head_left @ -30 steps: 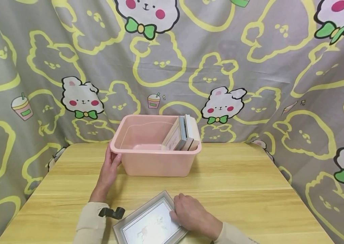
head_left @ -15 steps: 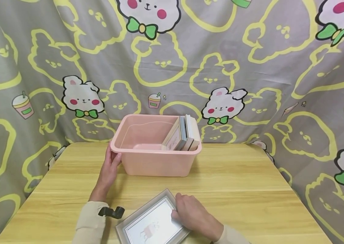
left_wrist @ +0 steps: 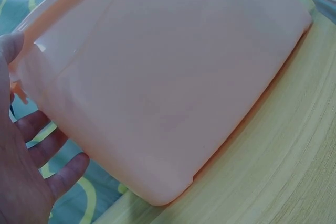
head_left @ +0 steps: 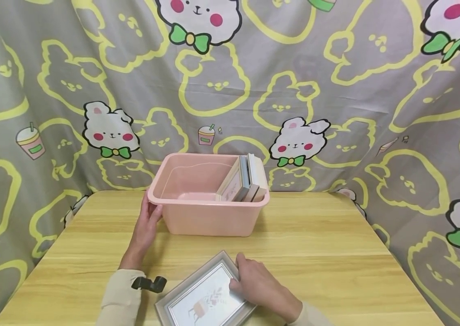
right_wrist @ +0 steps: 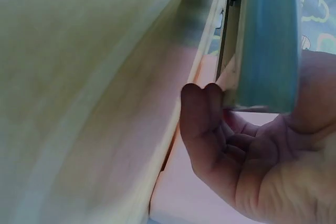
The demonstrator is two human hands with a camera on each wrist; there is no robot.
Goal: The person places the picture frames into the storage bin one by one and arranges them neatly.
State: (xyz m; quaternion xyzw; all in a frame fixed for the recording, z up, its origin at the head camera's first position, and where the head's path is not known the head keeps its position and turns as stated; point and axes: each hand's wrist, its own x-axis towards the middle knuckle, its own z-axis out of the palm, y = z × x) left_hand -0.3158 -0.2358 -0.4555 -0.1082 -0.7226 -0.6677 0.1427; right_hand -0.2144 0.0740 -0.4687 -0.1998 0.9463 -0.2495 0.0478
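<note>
In the head view, my right hand [head_left: 260, 283] grips the right edge of a silver-grey picture frame [head_left: 181, 292], thumb on the front and fingers behind. The frame is tilted over the table and shows a small deer-like drawing; its lower part is cut off. In the right wrist view, curled fingers [right_wrist: 202, 124] hold the bluish side of the frame [right_wrist: 268, 40]. My left hand [head_left: 146, 226] rests against the left end of a pink plastic bin [head_left: 209, 219], just below its rim. The left wrist view shows its fingers [left_wrist: 68, 174] spread loosely along the bin's wall.
Several frames [head_left: 241, 179] stand leaning together at the right end inside the bin. The bin sits toward the back of the wooden table [head_left: 315, 235]. A patterned curtain [head_left: 230, 99] hangs behind and around the table.
My right hand and the picture frame have moved slightly forward and right, and the frame's tilt has altered, showing its drawing more clearly. The left hand and bin stay put.
</note>
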